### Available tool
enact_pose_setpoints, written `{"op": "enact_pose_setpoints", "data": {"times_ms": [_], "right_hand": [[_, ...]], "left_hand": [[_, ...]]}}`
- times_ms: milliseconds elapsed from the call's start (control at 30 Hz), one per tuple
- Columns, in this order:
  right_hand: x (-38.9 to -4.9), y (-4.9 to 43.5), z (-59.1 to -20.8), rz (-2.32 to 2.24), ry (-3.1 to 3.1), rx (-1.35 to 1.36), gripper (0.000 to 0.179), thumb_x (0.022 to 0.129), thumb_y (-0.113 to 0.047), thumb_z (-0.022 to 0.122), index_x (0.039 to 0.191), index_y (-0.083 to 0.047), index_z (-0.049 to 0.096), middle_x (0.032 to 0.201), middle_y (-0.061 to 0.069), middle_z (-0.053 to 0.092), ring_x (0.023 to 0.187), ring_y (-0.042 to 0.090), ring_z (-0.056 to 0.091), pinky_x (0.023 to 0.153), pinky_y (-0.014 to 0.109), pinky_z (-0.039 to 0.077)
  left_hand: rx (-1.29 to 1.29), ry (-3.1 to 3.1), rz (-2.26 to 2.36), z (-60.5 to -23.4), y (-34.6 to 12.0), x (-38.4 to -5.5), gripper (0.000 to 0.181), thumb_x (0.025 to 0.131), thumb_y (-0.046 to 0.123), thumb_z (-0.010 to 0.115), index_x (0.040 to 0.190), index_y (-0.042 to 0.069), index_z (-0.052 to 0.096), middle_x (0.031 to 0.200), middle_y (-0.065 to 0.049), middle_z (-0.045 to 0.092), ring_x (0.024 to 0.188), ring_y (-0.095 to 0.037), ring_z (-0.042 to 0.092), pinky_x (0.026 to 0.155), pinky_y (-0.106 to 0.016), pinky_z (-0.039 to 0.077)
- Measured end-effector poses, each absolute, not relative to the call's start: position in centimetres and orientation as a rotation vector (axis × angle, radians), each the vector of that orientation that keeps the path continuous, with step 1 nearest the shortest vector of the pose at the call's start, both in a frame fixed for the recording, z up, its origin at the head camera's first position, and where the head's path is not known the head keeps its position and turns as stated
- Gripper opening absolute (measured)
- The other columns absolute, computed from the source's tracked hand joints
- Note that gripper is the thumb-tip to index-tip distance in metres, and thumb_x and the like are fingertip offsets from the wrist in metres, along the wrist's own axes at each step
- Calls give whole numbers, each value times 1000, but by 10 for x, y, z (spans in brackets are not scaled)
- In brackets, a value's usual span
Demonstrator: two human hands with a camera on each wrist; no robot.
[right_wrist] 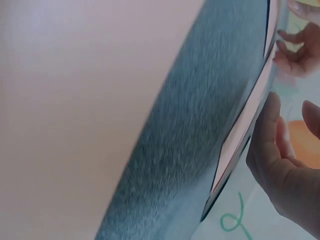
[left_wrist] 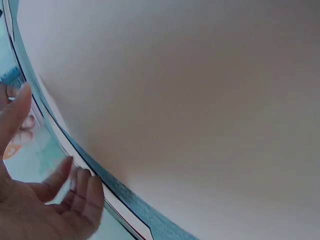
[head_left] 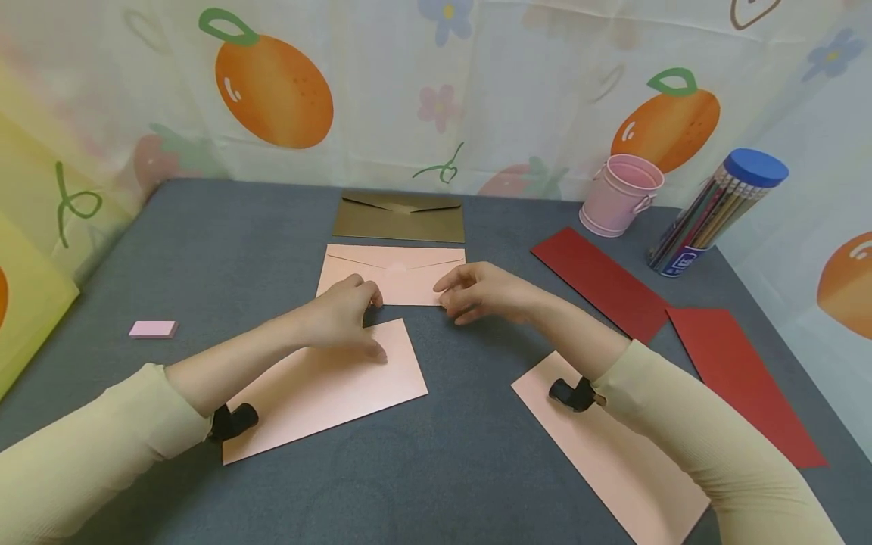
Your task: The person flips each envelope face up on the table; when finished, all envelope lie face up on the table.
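Flapped pink envelope: flat on the grey tabletop, flap side up, between the two hands.
Left hand: at the envelope's near left part, fingers loosely bent, thumb spread wide, gripping nothing; contact cannot be told.
Right hand: at the envelope's right edge, fingers loosely bent, gripping nothing; contact cannot be told.
Left pink paper rectangle: beneath the left hand and forearm.
Right pink paper rectangle: beneath the right forearm.
Gold envelope: beyond both hands, flap side up.
Red paper rectangles: two, right of the right hand.
Pink bucket: beyond and right of the right hand.
Blue-lidded pencil tub: farther right, beside the bucket.
Pink eraser: well left of the left hand.
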State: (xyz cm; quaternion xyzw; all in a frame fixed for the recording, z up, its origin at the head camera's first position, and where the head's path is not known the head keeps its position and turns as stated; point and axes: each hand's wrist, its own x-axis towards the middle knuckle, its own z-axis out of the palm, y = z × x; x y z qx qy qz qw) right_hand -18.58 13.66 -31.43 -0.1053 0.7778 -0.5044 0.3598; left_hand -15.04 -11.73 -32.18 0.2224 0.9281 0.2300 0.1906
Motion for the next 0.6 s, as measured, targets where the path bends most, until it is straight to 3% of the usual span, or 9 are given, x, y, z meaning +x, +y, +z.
{"op": "enact_pose_setpoints", "data": {"times_ms": [200, 600], "right_hand": [[-170, 128, -316, -1276, 1937, -265, 44, 92, -4, 57, 135, 4, 47, 111, 8, 58, 91, 15, 60, 80, 26, 59], [-155, 120, -323, -1245, 1889, -259, 43, 94, -6, 57, 134, 5, 50, 118, 15, 64, 91, 13, 65, 81, 27, 60]], "left_hand": [[575, 2605, 568, -324, -117, -142, 80, 64, 36, 93, 121, -5, 53, 119, -20, 51, 108, -32, 47, 91, -44, 47], [593, 2583, 557, -328, -119, -143, 60, 64, 30, 93, 101, 2, 55, 102, -11, 50, 93, -24, 42, 73, -29, 38]]}}
